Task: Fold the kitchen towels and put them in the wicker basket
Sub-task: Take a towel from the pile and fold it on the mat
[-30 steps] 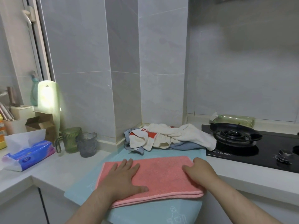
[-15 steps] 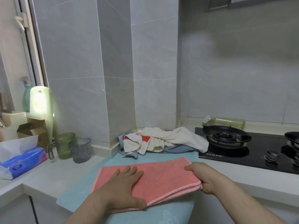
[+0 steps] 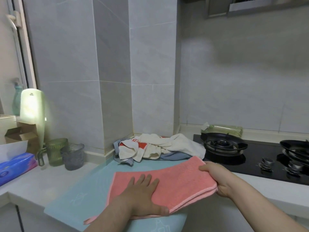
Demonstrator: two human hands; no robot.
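The right hand's (image 3: 215, 178) fingers are out of sight beneath the lifted end of the towel (image 3: 182, 180); only the thumb lies on top. The left hand (image 3: 142, 196) and its forearm cover the towel's near-left part, and a small corner shows past the forearm. Both forearms are cut off by the bottom edge, as is the mat's (image 3: 78, 196) near end. In the heap (image 3: 160, 145) a blue cloth (image 3: 175, 157) is mostly buried under white ones, and the red print is too crumpled to read. The left edge crops the tissue pack (image 3: 15, 166), the right edge crops the far burner (image 3: 296, 149), and the top edge crops the hood (image 3: 250, 5). The near burner (image 3: 222, 144) hides the lower side of the bottle (image 3: 225, 129).
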